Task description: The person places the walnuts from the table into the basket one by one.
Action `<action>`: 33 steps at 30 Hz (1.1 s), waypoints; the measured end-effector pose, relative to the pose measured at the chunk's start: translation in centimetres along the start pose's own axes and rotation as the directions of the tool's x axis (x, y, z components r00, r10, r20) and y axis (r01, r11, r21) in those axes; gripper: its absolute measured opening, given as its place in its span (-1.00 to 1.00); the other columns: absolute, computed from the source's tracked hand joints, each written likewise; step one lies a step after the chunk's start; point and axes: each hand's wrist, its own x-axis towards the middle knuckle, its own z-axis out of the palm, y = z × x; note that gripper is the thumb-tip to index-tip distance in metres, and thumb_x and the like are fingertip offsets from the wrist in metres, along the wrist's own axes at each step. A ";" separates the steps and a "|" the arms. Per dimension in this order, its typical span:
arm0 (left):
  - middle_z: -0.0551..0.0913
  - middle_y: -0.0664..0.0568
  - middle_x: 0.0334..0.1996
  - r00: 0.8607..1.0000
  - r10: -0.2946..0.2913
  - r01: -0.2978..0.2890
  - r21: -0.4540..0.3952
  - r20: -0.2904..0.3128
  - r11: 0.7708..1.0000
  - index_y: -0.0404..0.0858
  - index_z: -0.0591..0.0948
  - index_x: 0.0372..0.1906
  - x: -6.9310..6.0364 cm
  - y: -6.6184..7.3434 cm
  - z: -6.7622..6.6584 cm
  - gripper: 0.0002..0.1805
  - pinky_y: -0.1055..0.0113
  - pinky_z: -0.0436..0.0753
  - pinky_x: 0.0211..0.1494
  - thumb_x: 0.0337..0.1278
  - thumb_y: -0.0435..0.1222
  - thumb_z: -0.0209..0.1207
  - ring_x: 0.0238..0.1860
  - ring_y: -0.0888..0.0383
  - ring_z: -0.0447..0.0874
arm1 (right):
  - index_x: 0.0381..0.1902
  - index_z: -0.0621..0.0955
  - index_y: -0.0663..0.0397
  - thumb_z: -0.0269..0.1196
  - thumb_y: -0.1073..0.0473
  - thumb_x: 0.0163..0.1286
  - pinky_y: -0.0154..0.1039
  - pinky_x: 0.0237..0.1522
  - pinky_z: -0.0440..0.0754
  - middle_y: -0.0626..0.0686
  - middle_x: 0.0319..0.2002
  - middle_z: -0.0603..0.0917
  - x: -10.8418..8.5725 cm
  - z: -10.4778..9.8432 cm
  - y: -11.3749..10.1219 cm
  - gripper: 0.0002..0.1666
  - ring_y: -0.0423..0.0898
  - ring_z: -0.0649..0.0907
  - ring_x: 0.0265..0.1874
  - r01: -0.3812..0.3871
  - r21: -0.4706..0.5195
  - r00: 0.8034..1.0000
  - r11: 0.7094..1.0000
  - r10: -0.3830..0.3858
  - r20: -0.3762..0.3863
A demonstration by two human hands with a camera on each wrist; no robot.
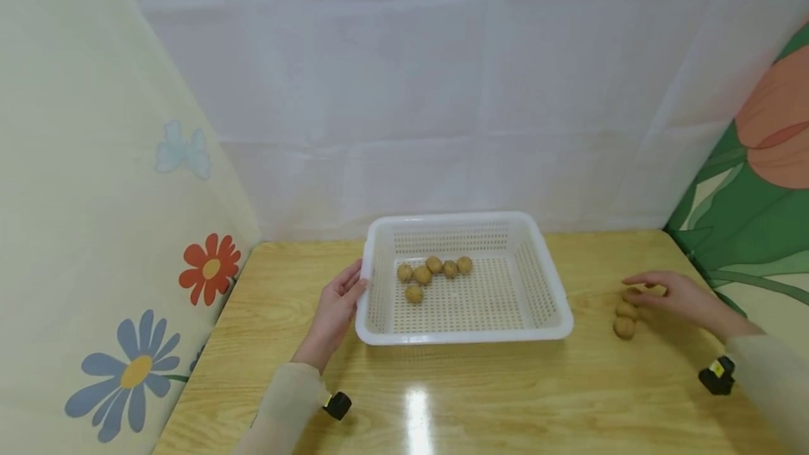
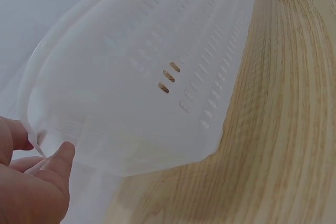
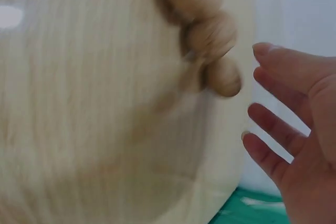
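While L fingers (image 2: 60, 169) pinch white rect. plastic basket (image 1: 464, 338), R fingers (image 3: 294, 69) spread, empty; bump could roll round brown walnuts (image 1: 624, 328).

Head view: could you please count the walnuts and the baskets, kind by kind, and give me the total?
Walnuts: 9 (6 inside the white basket, 3 on the table)
Baskets: 1
Total: 10

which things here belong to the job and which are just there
Likely the job:
white basket, in the left grip
six walnuts inside it
three walnuts by the right grip

Just there:
flowered side panels
white backdrop
wooden table
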 end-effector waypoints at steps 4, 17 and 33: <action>0.33 -0.27 0.53 1.000 0.003 -0.003 -0.013 0.008 1.000 -0.39 0.23 0.59 0.0 -0.1 0.0 -0.42 0.36 0.60 0.34 0.60 -0.45 -0.01 0.50 -0.09 0.34 | 0.13 0.68 0.38 0.40 0.23 0.41 -0.16 -0.18 0.75 0.42 0.09 0.69 -0.7 0.3 1.1 -0.58 0.37 0.68 -0.03 -0.034 -0.014 0.999 0.999 0.035 0.029; 0.33 -0.24 0.54 1.000 -0.008 0.009 -0.016 0.015 1.000 -0.36 0.23 0.60 -0.1 0.0 -0.1 -0.42 0.28 0.56 0.38 0.61 -0.42 -0.01 0.51 -0.08 0.34 | 0.15 0.65 0.39 0.38 0.26 0.43 -0.27 -0.25 0.70 0.40 0.05 0.71 -0.4 1.4 1.6 -0.59 0.15 0.73 -0.14 -0.081 -0.015 0.997 0.997 0.081 0.014; 0.33 -0.26 0.54 1.000 0.001 0.000 -0.013 0.015 1.000 -0.38 0.22 0.60 -0.1 -0.2 -0.2 -0.41 0.36 0.61 0.32 0.60 -0.41 0.01 0.51 -0.13 0.33 | 0.20 0.65 0.30 0.36 0.11 0.49 -0.24 -0.31 0.66 0.39 0.11 0.67 -0.2 0.6 0.6 -0.54 0.18 0.65 -0.08 -0.127 -0.009 0.991 0.992 0.127 -0.047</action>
